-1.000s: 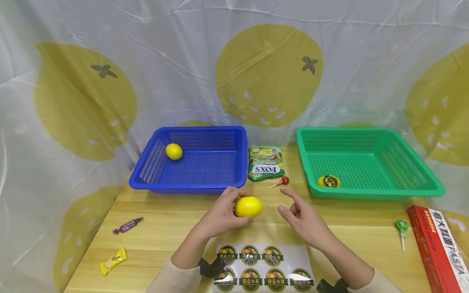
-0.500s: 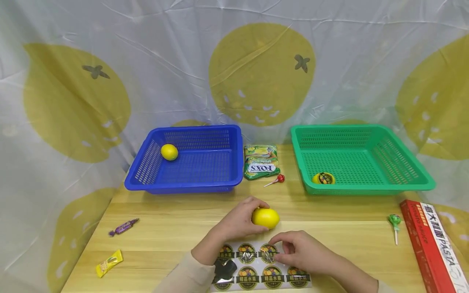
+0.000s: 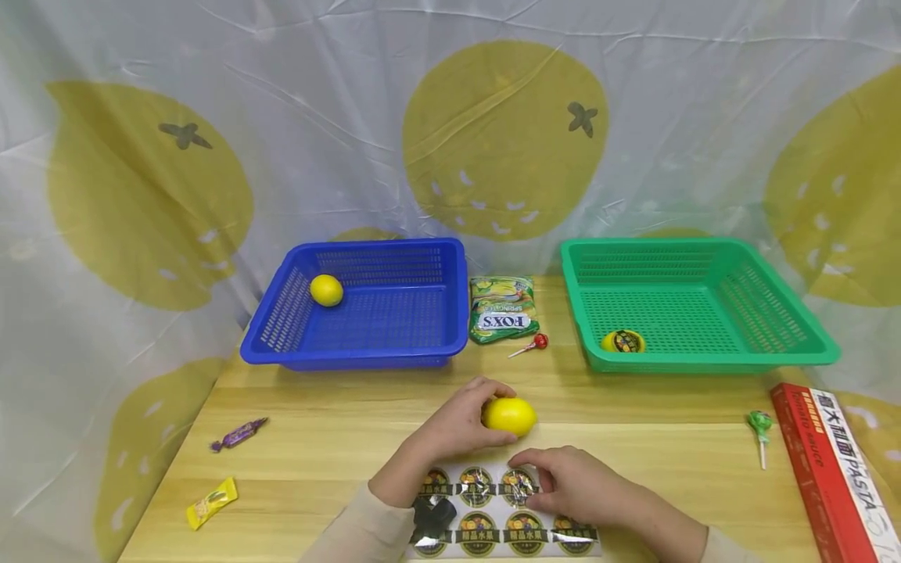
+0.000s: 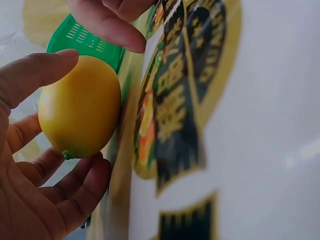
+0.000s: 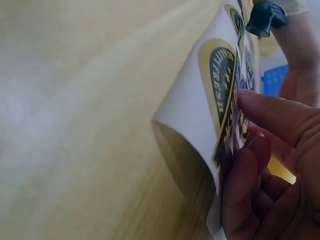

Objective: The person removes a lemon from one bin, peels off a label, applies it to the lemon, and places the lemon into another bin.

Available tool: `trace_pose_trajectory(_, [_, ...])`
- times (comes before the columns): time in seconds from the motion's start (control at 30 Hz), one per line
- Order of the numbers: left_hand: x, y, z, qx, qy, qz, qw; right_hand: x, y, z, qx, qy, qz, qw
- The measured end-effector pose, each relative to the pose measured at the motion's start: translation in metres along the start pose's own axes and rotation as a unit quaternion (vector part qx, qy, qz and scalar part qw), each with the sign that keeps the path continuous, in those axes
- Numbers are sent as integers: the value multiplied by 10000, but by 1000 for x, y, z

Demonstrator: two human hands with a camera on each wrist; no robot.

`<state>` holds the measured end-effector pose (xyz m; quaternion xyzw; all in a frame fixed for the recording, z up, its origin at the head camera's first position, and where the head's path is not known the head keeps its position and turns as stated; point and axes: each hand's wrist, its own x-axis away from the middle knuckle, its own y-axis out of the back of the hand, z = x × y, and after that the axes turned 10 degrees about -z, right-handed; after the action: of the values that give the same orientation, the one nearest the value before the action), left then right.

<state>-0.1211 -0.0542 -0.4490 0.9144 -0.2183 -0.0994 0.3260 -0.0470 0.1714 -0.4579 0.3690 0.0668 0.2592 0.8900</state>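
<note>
A yellow lemon (image 3: 512,417) is held by my left hand (image 3: 454,428) low over the table, with the thumb on one side and curled fingers on the other; the left wrist view shows the lemon's greenish tip (image 4: 67,155). My right hand (image 3: 591,486) is bent over a white sheet of round fruit stickers (image 5: 182,102). Its thumb and forefinger stand apart at a black-and-gold sticker (image 3: 517,489). In the right wrist view the thumb (image 5: 257,102) touches a printed sticker and the sheet's near edge bows up from the wood. I cannot tell whether the fingers pinch that sticker.
Behind stand a blue basket (image 3: 355,361) with a lemon (image 3: 327,290) and a green basket (image 3: 711,366) with a stickered lemon (image 3: 623,342). Between them lie a FOX'S bag (image 3: 503,309) and red lollipop (image 3: 540,341). Candies (image 3: 239,435) lie left; a green lollipop (image 3: 760,423) and pasta box (image 3: 831,469) lie right.
The left hand has moved right and slightly nearer with the lemon. My right hand has come down from above the table onto the sticker sheet. Over the last half second both hands stay nearly still.
</note>
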Motion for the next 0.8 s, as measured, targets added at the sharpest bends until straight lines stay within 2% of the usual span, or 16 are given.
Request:
trace_pose_trajectory(0.1, [1, 2, 0, 43, 26, 32, 10000, -1, 0, -1, -91, -72, 19, 9999])
trace_pose_trajectory(0.33, [6, 6, 0, 484, 344, 121, 9982, -1, 2, 0, -133, -107, -15, 9999])
trace_pose_trajectory(0.6, [10, 12, -1, 243, 374, 93, 9990, -2, 3, 1, -214, -148, -3, 9997])
trace_pose_trajectory(0.8, [15, 23, 1, -13, 486, 125, 9987, -1, 2, 0, -180, -106, 0, 9998])
